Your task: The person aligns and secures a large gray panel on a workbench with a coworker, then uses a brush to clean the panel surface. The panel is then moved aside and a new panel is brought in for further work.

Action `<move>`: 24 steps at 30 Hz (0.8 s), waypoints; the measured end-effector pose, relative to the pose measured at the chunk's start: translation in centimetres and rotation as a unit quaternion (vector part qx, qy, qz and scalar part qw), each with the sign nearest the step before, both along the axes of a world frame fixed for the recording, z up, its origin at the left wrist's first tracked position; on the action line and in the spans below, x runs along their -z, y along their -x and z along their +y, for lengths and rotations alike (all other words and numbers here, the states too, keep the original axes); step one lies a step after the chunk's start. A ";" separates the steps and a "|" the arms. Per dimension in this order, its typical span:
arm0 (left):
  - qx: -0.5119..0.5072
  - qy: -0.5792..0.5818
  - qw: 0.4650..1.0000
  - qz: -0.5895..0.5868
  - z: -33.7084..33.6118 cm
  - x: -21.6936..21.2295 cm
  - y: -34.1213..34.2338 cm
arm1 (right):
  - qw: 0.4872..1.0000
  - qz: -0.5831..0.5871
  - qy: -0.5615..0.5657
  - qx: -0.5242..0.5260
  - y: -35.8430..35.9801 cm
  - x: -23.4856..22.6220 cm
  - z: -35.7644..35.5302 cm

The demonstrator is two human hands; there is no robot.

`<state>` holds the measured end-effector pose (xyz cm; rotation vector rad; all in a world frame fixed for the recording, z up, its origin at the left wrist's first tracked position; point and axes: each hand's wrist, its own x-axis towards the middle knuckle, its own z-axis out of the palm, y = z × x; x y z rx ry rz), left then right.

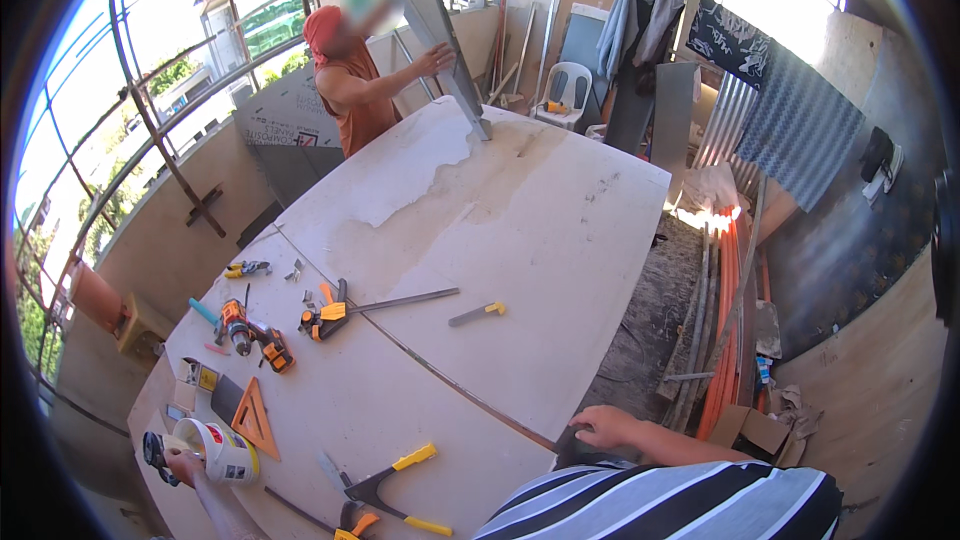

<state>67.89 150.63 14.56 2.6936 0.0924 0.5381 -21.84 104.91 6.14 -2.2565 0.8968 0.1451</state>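
My left hand (183,464) is at the near left corner of the big pale board (520,230). It is closed around a small dark tool (154,450), right beside a white tub (226,450) with a coloured label. My right hand (606,427) lies on the board's near right edge with its fingers curled over it. My striped shirt (680,502) fills the lower edge. At the far end a co-worker in an orange top (358,90) holds a grey metal channel (440,30) upright on the board.
Tools lie on the board's left part: a cordless drill (255,333), orange-black snips (325,318), a metal bar (402,300), an orange triangle square (256,418) and yellow-handled cutters (398,485). Orange pipes (725,340) and a cardboard box (752,430) lie on the right floor.
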 end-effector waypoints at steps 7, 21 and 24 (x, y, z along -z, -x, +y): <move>0.065 0.095 0.967 -0.229 -1.2 -8.4 6.3 | 1.000 -0.011 0.021 -0.018 5.5 1.4 -6.9; 0.403 0.510 0.760 -0.002 -42.2 -15.1 59.3 | 0.982 -0.177 -0.038 -0.048 15.8 4.3 -19.5; 0.480 0.572 0.638 0.188 -51.0 -11.8 70.6 | 0.978 -0.195 -0.046 -0.055 16.3 2.4 -22.9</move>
